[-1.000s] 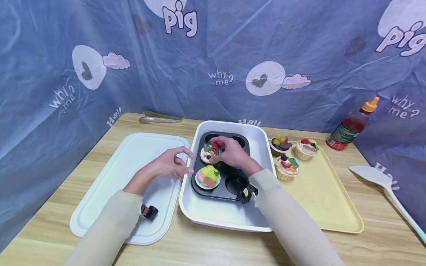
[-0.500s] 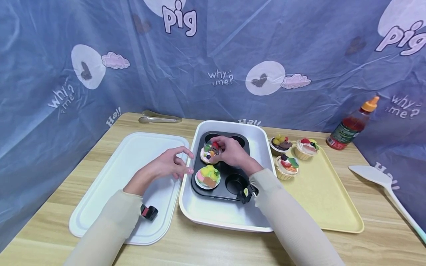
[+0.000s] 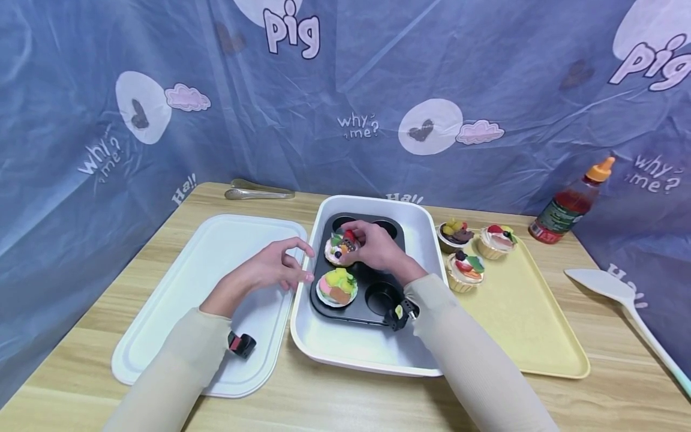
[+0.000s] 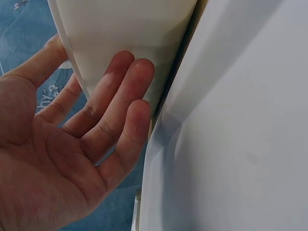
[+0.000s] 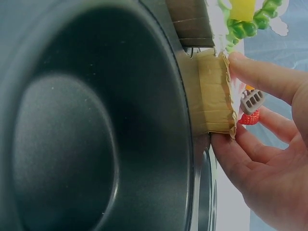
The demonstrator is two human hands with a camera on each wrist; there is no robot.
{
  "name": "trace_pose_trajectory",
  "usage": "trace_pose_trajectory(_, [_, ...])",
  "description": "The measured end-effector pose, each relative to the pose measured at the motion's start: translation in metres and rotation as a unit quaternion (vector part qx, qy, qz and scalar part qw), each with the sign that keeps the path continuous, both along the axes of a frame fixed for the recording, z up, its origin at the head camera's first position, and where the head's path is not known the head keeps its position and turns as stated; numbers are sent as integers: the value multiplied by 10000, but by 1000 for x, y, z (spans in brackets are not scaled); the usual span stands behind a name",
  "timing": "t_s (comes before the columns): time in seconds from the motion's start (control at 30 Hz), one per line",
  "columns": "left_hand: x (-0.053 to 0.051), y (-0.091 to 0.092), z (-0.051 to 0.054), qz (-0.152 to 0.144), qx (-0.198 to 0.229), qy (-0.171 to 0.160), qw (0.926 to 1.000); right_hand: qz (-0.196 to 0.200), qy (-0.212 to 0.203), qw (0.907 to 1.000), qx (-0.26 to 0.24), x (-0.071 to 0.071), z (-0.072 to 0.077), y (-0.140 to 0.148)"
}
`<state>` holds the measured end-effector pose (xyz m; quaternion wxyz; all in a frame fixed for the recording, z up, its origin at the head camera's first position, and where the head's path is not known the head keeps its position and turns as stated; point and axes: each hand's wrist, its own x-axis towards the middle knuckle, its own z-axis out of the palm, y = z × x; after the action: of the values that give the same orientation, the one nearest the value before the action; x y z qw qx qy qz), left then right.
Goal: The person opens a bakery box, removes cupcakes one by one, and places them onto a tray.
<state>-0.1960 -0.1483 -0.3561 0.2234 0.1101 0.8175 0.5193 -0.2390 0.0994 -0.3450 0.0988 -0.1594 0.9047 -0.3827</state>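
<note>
A dark muffin tin [image 3: 356, 313] lies inside a white bin [image 3: 367, 363]. My right hand [image 3: 380, 247] pinches a cupcake [image 3: 336, 254] with a strawberry, a leaf and a chocolate piece on top, at the tin's middle-left cup. In the right wrist view, thumb and fingers hold its pleated paper cup [image 5: 216, 94] at the rim. A second cupcake [image 3: 336, 290], topped in yellow and pink, sits in the near-left cup. My left hand [image 3: 272, 264] hovers at the bin's left wall [image 4: 125, 33], fingers loosely bent and holding nothing; contact with the wall is unclear.
A white tray [image 3: 232, 246] lies to the left, with metal tongs [image 3: 259, 192] behind it. On the right, a yellow tray [image 3: 518, 318] bears three cupcakes [image 3: 465, 273] near its far left. A sauce bottle [image 3: 572, 204] and a white spoon [image 3: 621, 291] are farther right.
</note>
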Motion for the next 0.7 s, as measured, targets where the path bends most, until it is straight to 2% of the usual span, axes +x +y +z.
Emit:
trace_pose_trajectory(0.33, [1, -1, -1, -20, 2, 4, 10000, 6, 5, 10000, 10, 1, 0, 0])
trace_pose_trajectory(0.7, [1, 0, 0, 27, -56, -15, 10000, -167, 73, 9998, -97, -1, -2, 0])
